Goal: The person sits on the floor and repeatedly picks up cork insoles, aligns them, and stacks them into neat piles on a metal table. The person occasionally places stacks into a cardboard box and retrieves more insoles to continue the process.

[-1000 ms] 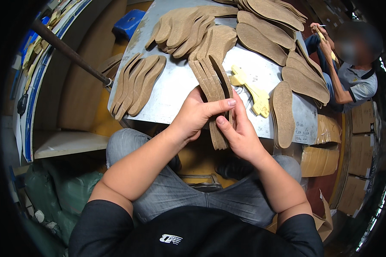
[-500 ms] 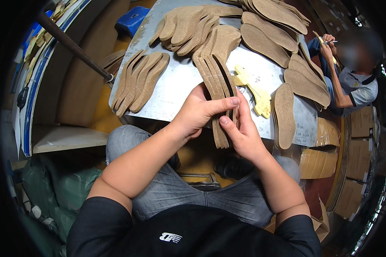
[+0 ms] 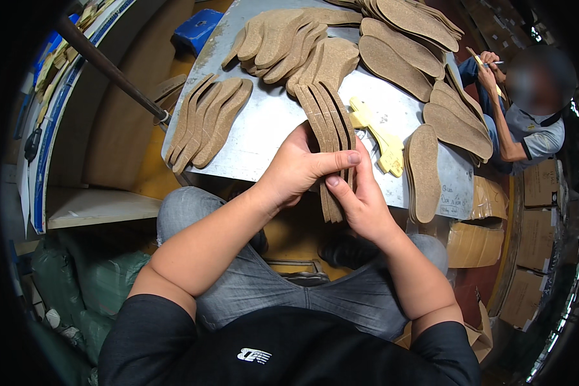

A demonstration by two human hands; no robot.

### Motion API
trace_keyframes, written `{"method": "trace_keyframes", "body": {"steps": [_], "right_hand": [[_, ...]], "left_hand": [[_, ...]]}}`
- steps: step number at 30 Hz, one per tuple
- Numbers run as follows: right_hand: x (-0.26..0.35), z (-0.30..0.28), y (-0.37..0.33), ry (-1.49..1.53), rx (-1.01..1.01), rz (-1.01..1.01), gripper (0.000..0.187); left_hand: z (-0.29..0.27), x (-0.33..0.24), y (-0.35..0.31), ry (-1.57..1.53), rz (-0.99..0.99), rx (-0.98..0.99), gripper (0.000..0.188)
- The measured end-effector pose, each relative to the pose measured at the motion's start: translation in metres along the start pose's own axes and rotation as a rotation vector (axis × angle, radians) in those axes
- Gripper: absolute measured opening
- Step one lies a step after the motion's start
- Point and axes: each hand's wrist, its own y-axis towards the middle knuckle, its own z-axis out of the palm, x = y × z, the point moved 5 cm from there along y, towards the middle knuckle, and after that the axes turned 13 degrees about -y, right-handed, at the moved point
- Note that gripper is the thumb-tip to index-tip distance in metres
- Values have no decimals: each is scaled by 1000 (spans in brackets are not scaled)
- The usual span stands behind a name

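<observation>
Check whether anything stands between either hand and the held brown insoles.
Nothing visible does: left hand and right hand both touch the held insoles directly. The yellow piece lies to their right on the table.

A speckled mid-brown is shown by the handheld insoles (image 3: 323, 122), whose edges are crossed by thin pale marks; the same brown and marking are repeated on the fanned stack (image 3: 215, 125) between ten and eleven o'clock. The tabletop (image 3: 264, 138) at twelve is coloured silvery grey. Pale yellow is seen on the cut-out pieces (image 3: 387, 151) at two o'clock, bright blue on the stool (image 3: 198, 29) at eleven, dark green on the bags (image 3: 106, 276) at eight. At six, faded grey jeans (image 3: 251, 289) are topped by a black shirt (image 3: 309, 347) marked with a white emblem (image 3: 255, 356). Cardboard boxes (image 3: 535, 238) at three are tinted tan-brown.
</observation>
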Motion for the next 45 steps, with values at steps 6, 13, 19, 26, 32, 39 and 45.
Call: {"method": "trace_keyframes", "body": {"steps": [6,13,19,26,32,39,45], "right_hand": [[-7,-2,-3,31,-6,1,90],[-1,2,-2,50,54,49,95],[-4,6,-2,-48,138,29,108],[-4,7,-1,-158,184,39,109],[-6,0,0,525,16,401,90],[13,3,-1,933,227,408,72],[5,-8,1,741,140,303,59]], "left_hand": [[4,-3,2,88,5,41,63],[-1,1,4,94,8,14,73],[1,1,3,89,-12,9,69],[-5,6,4,135,10,-14,63],[-5,1,2,5,-69,20,65],[0,0,-3,-111,-45,345,85],[-5,-16,-3,54,62,244,62]]}}
